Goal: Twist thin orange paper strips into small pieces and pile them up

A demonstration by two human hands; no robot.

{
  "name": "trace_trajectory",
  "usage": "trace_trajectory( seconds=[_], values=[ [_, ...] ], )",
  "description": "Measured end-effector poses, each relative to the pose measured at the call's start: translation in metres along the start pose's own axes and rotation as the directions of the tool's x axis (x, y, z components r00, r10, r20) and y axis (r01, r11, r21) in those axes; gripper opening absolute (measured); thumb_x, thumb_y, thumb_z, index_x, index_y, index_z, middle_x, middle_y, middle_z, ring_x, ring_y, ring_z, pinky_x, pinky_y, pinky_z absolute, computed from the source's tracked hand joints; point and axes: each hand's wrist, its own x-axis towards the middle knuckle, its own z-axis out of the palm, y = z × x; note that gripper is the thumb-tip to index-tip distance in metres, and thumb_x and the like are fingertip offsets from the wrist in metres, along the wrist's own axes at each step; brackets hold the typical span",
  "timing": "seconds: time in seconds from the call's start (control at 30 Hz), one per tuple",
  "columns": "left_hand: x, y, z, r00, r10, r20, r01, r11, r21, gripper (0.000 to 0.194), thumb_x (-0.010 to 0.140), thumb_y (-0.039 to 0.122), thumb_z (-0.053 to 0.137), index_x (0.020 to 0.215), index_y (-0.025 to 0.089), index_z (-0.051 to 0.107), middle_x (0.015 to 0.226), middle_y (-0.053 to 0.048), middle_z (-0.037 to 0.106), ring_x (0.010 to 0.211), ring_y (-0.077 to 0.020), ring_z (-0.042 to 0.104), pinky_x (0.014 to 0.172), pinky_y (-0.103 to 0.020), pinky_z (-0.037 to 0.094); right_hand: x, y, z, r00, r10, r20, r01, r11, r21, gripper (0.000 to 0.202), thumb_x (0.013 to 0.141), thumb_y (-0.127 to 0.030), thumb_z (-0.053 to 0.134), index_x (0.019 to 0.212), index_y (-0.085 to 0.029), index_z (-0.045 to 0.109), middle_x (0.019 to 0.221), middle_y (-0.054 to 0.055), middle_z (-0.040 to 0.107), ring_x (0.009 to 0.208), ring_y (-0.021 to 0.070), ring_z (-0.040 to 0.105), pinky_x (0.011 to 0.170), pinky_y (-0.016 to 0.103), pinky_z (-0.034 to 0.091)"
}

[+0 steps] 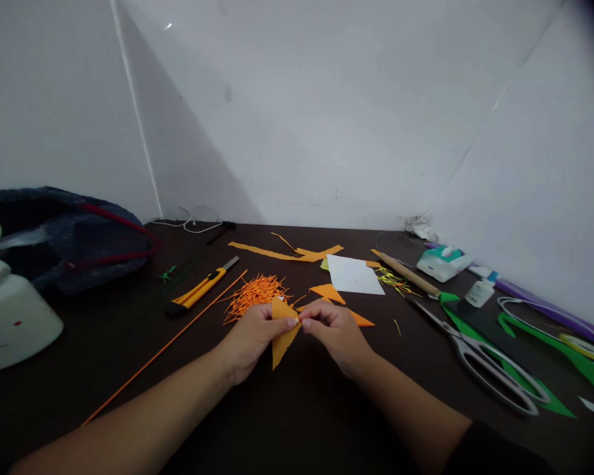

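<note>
A triangular piece of orange crepe paper stands between my two hands in the middle of the table. My left hand is closed, thumb and fingers pinching the paper. My right hand is closed too, its thumb and fingertips pinched at the paper's right corner. Whether it holds the paper itself or a small strip there is hidden. Just behind my left hand lies a heap of short orange paper twists. Flat orange pieces rest behind my right hand.
A yellow utility knife and a long orange stick lie left, near a white container. White paper and orange strips lie behind. Scissors, a glue bottle, a wooden-handled tool and green paper are right.
</note>
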Motion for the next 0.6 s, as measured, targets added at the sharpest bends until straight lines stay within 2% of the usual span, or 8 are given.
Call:
trace_trajectory(
  seconds=[0.07,0.13,0.2,0.27,0.37,0.6],
  values=[
    [-0.0014,-0.0004,0.0013,1.0,0.001,-0.002,-0.001,1.0,-0.01,0.016,0.065,0.027,0.067,0.075,0.016,0.061,0.067,0.002,0.062,0.063,-0.0118,0.053,0.062,-0.024,0.038,-0.0009,-0.0002,-0.0003,0.999,-0.053,-0.011,0.053,0.999,-0.01,0.01,0.071,-0.017,0.055,0.078,-0.02,0.062,0.078,0.002,0.058,0.07,0.0142,0.055,0.064,0.029,0.045],
    [-0.0036,-0.0002,0.0037,1.0,0.007,-0.005,-0.007,1.0,-0.018,0.016,0.066,0.027,0.065,0.077,0.016,0.061,0.068,0.001,0.062,0.064,-0.0124,0.054,0.062,-0.024,0.038,-0.0026,-0.0013,-0.0013,0.981,-0.188,-0.046,0.184,0.979,-0.083,0.015,0.072,-0.016,0.055,0.084,-0.021,0.062,0.083,0.003,0.058,0.074,0.0152,0.055,0.066,0.03,0.046],
    [-0.0059,0.0001,0.0063,1.0,0.011,0.006,-0.011,1.0,-0.015,0.016,0.067,0.027,0.063,0.076,0.015,0.061,0.068,0.001,0.061,0.063,-0.0123,0.053,0.06,-0.024,0.038,-0.0048,-0.0032,-0.0026,0.928,-0.371,-0.025,0.355,0.905,-0.236,0.018,0.072,-0.015,0.055,0.086,-0.023,0.062,0.085,0.004,0.057,0.079,0.0164,0.055,0.07,0.032,0.045],
    [-0.0073,0.0,0.0082,0.999,-0.005,0.034,0.005,1.0,-0.003,0.015,0.067,0.028,0.062,0.074,0.015,0.06,0.066,0.001,0.061,0.06,-0.0117,0.052,0.058,-0.023,0.036,-0.0064,-0.0051,-0.0036,0.877,-0.477,0.055,0.461,0.804,-0.377,0.019,0.073,-0.014,0.054,0.085,-0.025,0.064,0.085,0.004,0.057,0.082,0.0175,0.053,0.072,0.033,0.044],
    [-0.0069,-0.0007,0.0086,0.999,-0.014,0.048,0.014,1.0,0.008,0.015,0.067,0.028,0.061,0.072,0.015,0.059,0.063,0.002,0.058,0.058,-0.0114,0.05,0.057,-0.023,0.035,-0.0065,-0.0065,-0.0042,0.876,-0.474,0.093,0.46,0.76,-0.459,0.018,0.074,-0.015,0.054,0.083,-0.026,0.064,0.084,0.004,0.057,0.081,0.0179,0.053,0.07,0.034,0.044],
    [-0.0042,-0.0002,0.006,1.0,-0.008,0.02,0.006,0.998,0.065,0.012,0.067,0.027,0.06,0.069,0.015,0.057,0.058,0.004,0.054,0.054,-0.0099,0.047,0.054,-0.022,0.033,-0.0017,-0.0046,-0.0068,0.912,-0.397,0.1,0.402,0.825,-0.398,0.013,0.071,-0.013,0.056,0.078,-0.023,0.062,0.082,0.004,0.056,0.079,0.0165,0.053,0.072,0.032,0.044]
  ],
)
